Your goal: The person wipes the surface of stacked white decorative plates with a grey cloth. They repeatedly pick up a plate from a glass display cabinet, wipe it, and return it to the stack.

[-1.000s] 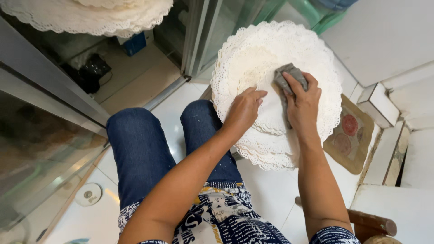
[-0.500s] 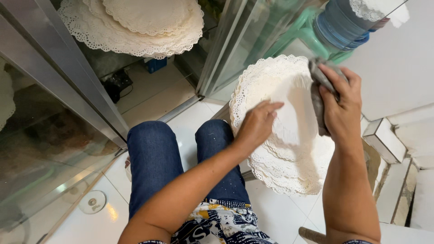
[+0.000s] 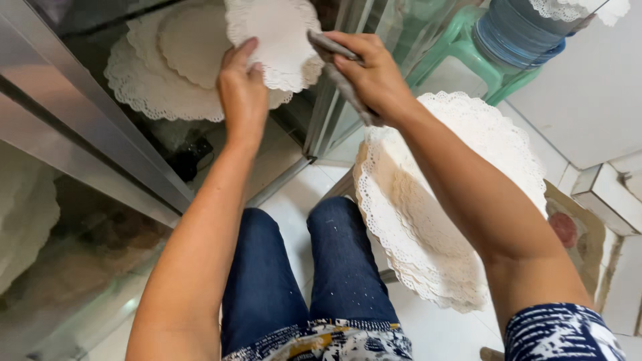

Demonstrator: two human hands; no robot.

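Observation:
My left hand (image 3: 242, 90) holds the left edge of a small white lace-edged plate (image 3: 275, 40), raised up in front of the glass cabinet. My right hand (image 3: 366, 67) grips a grey cloth (image 3: 338, 70) and presses it against the right edge of that plate. Below my right forearm, a stack of larger white lace-edged plates (image 3: 455, 200) rests beside my knees. More lace-edged plates (image 3: 167, 67) lie on a shelf inside the cabinet, behind the raised plate.
A metal-framed glass cabinet (image 3: 100, 154) fills the left side. A green plastic stool (image 3: 468, 47) carries a blue water jug (image 3: 518, 33) at the top right. White boxes (image 3: 605, 197) and a brown mat (image 3: 575, 234) lie on the tiled floor at right.
Both hands rose from the big plate stack toward the cabinet. My left hand now holds a small plate lifted off the stack, and the cloth in my right hand meets its edge.

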